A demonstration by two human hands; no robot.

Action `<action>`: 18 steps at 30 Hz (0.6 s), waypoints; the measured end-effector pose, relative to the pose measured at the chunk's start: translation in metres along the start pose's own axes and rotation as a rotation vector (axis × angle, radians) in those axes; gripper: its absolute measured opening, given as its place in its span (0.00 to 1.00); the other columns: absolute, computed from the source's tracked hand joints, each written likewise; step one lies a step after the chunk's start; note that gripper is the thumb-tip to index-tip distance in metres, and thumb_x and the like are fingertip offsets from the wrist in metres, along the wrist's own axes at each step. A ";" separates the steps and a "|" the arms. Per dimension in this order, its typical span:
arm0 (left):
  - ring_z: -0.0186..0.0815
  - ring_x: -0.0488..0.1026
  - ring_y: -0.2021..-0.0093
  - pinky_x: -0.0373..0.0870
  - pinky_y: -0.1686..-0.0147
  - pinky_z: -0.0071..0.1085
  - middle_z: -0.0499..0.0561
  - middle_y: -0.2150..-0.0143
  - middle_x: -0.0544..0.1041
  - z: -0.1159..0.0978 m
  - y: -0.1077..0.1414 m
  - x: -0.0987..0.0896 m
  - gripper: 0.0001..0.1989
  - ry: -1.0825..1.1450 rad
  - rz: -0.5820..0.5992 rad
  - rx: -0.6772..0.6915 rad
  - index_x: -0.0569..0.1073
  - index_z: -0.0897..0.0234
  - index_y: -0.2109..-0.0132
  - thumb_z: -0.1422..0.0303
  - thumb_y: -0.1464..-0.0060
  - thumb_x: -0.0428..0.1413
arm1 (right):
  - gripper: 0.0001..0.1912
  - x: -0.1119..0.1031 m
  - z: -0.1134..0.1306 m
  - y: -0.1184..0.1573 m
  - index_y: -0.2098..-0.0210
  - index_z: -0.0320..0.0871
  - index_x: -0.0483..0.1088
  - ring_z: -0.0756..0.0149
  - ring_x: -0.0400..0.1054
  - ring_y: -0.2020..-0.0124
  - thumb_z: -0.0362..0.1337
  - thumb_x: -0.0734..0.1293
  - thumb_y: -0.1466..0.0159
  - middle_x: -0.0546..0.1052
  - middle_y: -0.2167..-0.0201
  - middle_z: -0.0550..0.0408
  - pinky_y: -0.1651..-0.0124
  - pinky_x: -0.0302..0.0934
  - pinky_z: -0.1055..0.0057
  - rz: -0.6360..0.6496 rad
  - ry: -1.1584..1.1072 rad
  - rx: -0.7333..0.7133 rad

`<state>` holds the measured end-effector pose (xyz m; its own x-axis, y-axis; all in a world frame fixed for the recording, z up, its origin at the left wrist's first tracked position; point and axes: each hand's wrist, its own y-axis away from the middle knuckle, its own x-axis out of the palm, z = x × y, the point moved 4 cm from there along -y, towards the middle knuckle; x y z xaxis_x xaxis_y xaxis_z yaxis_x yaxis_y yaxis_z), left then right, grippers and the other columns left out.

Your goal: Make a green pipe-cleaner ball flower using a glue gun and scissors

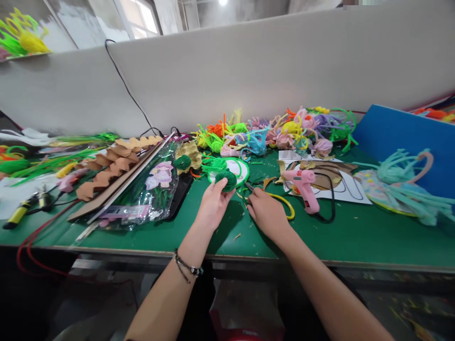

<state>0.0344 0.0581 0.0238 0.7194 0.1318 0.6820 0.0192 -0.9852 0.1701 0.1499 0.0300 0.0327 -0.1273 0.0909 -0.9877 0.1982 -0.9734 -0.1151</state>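
In my left hand (213, 201) a fuzzy dark green ball (226, 181) is pinched between thumb and fingers. My right hand (268, 213) is curled round a yellow-handled hand tool (288, 206). Its dark tip points toward the ball, a short way to the right of it. I cannot tell whether the tool is pliers or scissors. Just behind the ball lies a white disc (239, 169) with a green rim, with bright green fuzzy stems (215, 166) over its left side. Another dark green ball (182, 163) rests near a crumpled tan piece (192, 154).
A pink glue gun (304, 187) with a black cord stands right of my right hand. Bundles of coloured fuzzy stems (256, 139) line the back. On the left lie a clear plastic bag (156, 194), brown zigzag cardboard (106, 170) and yellow-black pliers (21, 213). A blue board (398, 142) leans at right.
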 end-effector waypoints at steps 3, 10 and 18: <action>0.28 0.73 0.75 0.67 0.72 0.23 0.45 0.75 0.76 0.000 0.002 0.000 0.05 -0.025 0.004 -0.049 0.70 0.67 0.69 0.71 0.55 0.58 | 0.07 -0.005 -0.012 -0.001 0.74 0.41 0.64 0.65 0.67 0.69 0.32 0.58 0.40 0.71 0.70 0.51 0.70 0.56 0.72 -0.188 -0.232 0.006; 0.26 0.70 0.78 0.67 0.77 0.22 0.49 0.74 0.77 0.001 0.008 0.008 0.15 -0.042 0.218 -0.067 0.73 0.68 0.70 0.63 0.65 0.65 | 0.08 -0.024 -0.038 0.009 0.74 0.43 0.61 0.67 0.69 0.71 0.39 0.60 0.40 0.72 0.73 0.55 0.66 0.63 0.69 -0.635 -1.006 0.071; 0.26 0.70 0.78 0.67 0.77 0.21 0.45 0.76 0.73 0.008 0.010 0.007 0.13 -0.095 0.244 -0.049 0.70 0.67 0.69 0.67 0.63 0.63 | 0.03 -0.062 -0.025 0.040 0.69 0.45 0.62 0.69 0.69 0.71 0.36 0.59 0.39 0.71 0.72 0.56 0.69 0.65 0.70 -0.998 -1.051 -0.044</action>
<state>0.0452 0.0480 0.0252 0.7606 -0.1220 0.6377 -0.1945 -0.9799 0.0446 0.1905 -0.0095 0.0870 -0.8644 0.5016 0.0346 -0.3707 -0.5894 -0.7178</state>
